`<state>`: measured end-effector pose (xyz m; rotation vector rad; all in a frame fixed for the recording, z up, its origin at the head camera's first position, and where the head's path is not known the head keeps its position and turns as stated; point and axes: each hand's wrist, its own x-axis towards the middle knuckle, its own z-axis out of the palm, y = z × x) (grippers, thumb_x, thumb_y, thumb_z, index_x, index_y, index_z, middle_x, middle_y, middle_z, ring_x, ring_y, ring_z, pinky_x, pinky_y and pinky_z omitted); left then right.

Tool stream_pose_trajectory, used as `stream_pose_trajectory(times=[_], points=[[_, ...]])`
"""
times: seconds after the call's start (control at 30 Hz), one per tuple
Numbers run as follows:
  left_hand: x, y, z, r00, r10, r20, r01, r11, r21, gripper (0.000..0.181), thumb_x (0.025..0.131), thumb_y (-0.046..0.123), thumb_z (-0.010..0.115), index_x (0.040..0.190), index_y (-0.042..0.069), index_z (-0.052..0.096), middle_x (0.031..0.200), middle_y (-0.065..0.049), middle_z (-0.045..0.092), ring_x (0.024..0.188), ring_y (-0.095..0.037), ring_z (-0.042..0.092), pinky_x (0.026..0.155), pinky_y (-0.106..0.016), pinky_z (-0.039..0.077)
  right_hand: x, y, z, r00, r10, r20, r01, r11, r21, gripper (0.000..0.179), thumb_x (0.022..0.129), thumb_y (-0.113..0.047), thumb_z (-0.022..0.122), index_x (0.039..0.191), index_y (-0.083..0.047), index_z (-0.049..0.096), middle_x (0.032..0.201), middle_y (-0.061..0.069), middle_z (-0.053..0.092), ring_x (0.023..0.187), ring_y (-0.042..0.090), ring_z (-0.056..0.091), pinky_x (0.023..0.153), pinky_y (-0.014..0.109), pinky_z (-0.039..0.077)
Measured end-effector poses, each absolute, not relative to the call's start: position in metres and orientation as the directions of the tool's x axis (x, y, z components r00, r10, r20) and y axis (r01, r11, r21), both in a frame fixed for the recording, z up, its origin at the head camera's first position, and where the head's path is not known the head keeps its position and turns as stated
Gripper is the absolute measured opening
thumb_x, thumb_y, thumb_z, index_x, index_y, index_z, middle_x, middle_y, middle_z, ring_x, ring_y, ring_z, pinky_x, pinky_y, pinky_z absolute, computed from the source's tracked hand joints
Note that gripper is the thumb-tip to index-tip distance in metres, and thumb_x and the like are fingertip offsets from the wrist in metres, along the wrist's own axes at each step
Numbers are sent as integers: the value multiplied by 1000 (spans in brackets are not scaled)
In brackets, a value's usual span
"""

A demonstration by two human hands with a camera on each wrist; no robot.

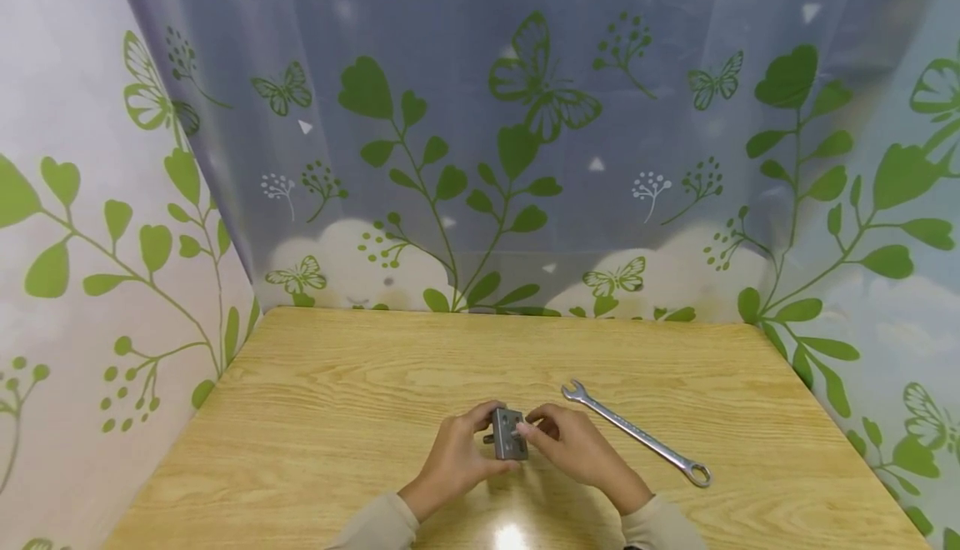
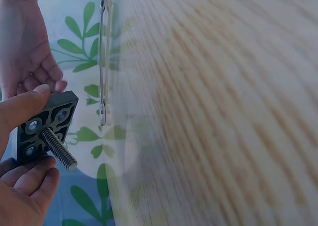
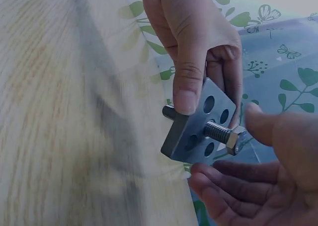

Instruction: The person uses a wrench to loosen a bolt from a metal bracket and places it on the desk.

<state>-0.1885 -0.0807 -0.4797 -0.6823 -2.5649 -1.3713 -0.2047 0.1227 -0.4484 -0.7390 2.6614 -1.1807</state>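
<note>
In the head view, my left hand [image 1: 459, 450] grips a dark square metal plate [image 1: 507, 447] by its edges, thumb on one side and fingers on the other. Several round holes show in the plate [image 3: 180, 136] in the right wrist view. A hex bolt [image 3: 235, 140] passes through its middle, head toward my right hand [image 3: 283, 161]. The bolt's threaded end [image 2: 60, 150] sticks out of the far face in the left wrist view. Around the bolt head, the right thumb and loosely bent fingers stand a little apart from it.
A silver combination wrench [image 1: 637, 433] lies slantwise on the wooden table [image 1: 337, 383], to the right of the hands. Curtains with green leaves and butterflies [image 1: 465, 158] hang behind the table and at both sides.
</note>
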Motion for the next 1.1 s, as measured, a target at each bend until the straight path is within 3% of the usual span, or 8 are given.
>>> stream_pose_trajectory(times=[0.13, 0.23, 0.37, 0.47, 0.63, 0.97, 1.1], points=[[-188, -81, -479, -888, 313, 336, 453, 472, 757, 66, 67, 12, 88, 125, 2, 57, 118, -14, 67, 106, -28, 66, 91, -37, 54, -204, 122, -448, -890, -452, 61, -343, 574, -743, 47, 100, -41, 47, 91, 0, 69, 72, 5, 66, 61, 15, 61, 51, 24, 50], [-188, -80, -480, -889, 312, 334, 451, 475, 756, 66, 67, 12, 88, 125, 2, 58, 118, -13, 67, 106, -28, 66, 91, -37, 55, -205, 122, -448, -886, -458, 70, -355, 575, -737, 47, 100, -39, 49, 83, -1, 69, 64, 2, 63, 54, 15, 58, 47, 23, 47], [-188, -80, -480, -887, 318, 335, 455, 477, 752, 66, 67, 11, 87, 124, 1, 57, 119, -14, 66, 106, -29, 66, 91, -37, 55, -207, 123, -447, -863, -494, 106, -408, 556, -725, 33, 95, -33, 59, 91, -3, 70, 73, -1, 66, 60, 10, 60, 51, 22, 49], [-189, -80, -481, -885, 324, 335, 458, 479, 749, 65, 66, 10, 88, 124, 0, 58, 118, -14, 66, 107, -29, 65, 91, -37, 55, -208, 125, -447, -840, -521, 151, -454, 524, -721, 19, 90, -20, 68, 101, -5, 70, 87, 2, 70, 72, 8, 62, 61, 21, 53], [-189, -81, -481, -880, 333, 339, 468, 485, 739, 64, 66, 10, 88, 122, 1, 58, 118, -13, 67, 106, -28, 66, 91, -36, 55, -209, 127, -448, -821, -543, 177, -474, 473, -743, 21, 82, 0, 72, 101, -8, 73, 99, 3, 69, 83, 12, 63, 72, 21, 55], [-190, -80, -479, -879, 336, 338, 468, 473, 746, 65, 67, 11, 88, 124, 2, 57, 118, -12, 67, 107, -28, 65, 91, -37, 54, -209, 127, -448, -808, -557, 192, -491, 456, -742, 20, 81, 4, 71, 97, -9, 73, 100, 1, 67, 83, 10, 61, 74, 24, 57], [-189, -80, -480, -880, 333, 340, 468, 475, 745, 66, 66, 10, 88, 124, 2, 58, 118, -13, 67, 107, -28, 66, 91, -36, 55, -209, 128, -448, -810, -559, 177, -467, 431, -772, 20, 83, -1, 71, 102, -8, 72, 104, 5, 68, 87, 16, 64, 77, 27, 58]])
